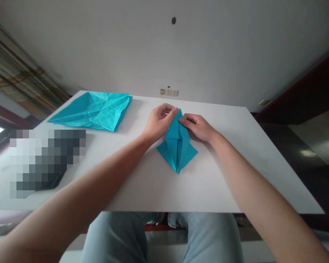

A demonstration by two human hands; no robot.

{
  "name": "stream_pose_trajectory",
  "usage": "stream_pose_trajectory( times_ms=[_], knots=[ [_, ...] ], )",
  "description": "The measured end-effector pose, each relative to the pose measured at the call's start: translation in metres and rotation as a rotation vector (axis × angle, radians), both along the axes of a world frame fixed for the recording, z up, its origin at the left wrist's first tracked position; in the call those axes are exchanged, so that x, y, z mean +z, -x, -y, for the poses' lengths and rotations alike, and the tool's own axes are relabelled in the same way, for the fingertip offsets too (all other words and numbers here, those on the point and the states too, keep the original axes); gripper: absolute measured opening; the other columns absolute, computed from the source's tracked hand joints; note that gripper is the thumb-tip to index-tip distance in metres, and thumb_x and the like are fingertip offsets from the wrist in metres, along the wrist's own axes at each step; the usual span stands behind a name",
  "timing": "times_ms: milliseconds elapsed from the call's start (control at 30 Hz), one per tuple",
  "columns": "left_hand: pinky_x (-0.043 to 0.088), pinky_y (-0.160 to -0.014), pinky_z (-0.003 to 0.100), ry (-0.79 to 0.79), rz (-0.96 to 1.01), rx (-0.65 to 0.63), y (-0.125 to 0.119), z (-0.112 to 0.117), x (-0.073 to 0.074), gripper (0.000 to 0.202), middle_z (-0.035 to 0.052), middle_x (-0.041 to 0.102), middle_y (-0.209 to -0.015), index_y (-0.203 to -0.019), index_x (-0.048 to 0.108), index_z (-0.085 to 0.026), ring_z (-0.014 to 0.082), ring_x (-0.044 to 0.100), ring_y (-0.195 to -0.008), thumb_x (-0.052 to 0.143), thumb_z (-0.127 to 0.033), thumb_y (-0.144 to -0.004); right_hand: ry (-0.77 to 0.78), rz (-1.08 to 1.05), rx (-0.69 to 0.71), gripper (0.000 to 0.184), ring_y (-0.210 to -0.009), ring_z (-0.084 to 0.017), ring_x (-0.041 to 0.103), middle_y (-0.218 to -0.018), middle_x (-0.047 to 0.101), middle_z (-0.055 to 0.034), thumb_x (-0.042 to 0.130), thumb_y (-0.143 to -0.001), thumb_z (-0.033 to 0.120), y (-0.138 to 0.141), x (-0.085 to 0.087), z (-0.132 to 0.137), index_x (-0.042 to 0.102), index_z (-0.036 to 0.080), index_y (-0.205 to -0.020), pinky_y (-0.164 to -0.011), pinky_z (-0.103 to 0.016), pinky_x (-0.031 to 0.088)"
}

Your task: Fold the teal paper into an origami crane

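Observation:
A folded piece of blue origami paper (pixel 177 146) lies on the white table with its pointed lower end toward me. Two side corners stick out left and right, and a slit runs down its lower middle. My left hand (pixel 161 122) grips its upper left edge near the far tip, thumb on top. On the other side, my right hand (pixel 197 126) pinches the upper right edge close to the same tip. The fingers behind the paper are partly hidden.
A larger creased blue sheet (pixel 98 111) rests at the table's far left. Nearer on the left is a dark, pixelated object (pixel 53 180). The white table (pixel 208 197) ends just before my knees. Wall sockets (pixel 169 92) sit beyond its far edge.

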State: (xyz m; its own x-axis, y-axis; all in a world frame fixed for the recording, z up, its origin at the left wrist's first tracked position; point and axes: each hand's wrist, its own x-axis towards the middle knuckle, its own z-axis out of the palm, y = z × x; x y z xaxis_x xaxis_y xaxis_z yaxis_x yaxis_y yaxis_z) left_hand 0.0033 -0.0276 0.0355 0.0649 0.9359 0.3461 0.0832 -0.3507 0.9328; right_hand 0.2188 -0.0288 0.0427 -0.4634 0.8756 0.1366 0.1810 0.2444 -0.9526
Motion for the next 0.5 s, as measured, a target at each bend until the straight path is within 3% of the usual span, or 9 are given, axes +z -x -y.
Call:
stream_pose_trajectory(
  times_ms=[133,367,500],
  knots=[
    [0.068,-0.096,0.036,0.01,0.092,-0.065,-0.0028,-0.001,0.0006,0.044,0.0072,0.088,-0.105,-0.1,0.077,-0.024,0.0244,0.082,-0.106,0.084,-0.065,-0.116,-0.004,-0.021,-0.022,0.083,-0.076,-0.018,0.047,-0.077,0.055,0.003,0.089,-0.09,0.104,0.0,0.0008,-0.0006,0.057,0.028,-0.08,-0.072,-0.035,0.04],
    [0.069,-0.1,0.037,0.019,0.159,-0.204,-0.0001,-0.0018,-0.0025,0.055,0.0096,0.091,-0.116,-0.118,0.084,-0.022,0.0242,0.085,-0.11,0.103,-0.07,-0.099,-0.065,0.019,0.008,0.082,-0.078,-0.019,0.046,-0.078,0.053,0.002,0.085,-0.095,0.104,0.0017,0.003,0.003,0.058,0.028,-0.08,-0.072,-0.037,0.038],
    [0.069,-0.108,0.04,0.052,0.192,-0.27,-0.0006,0.0005,-0.0009,0.065,0.01,0.092,-0.12,-0.115,0.088,-0.023,0.0273,0.087,-0.118,0.106,-0.08,-0.09,-0.09,0.018,0.027,0.079,-0.077,-0.018,0.043,-0.079,0.05,0.0027,0.084,-0.099,0.101,0.0023,0.0022,0.0047,0.059,0.028,-0.082,-0.072,-0.037,0.036]
  ],
)
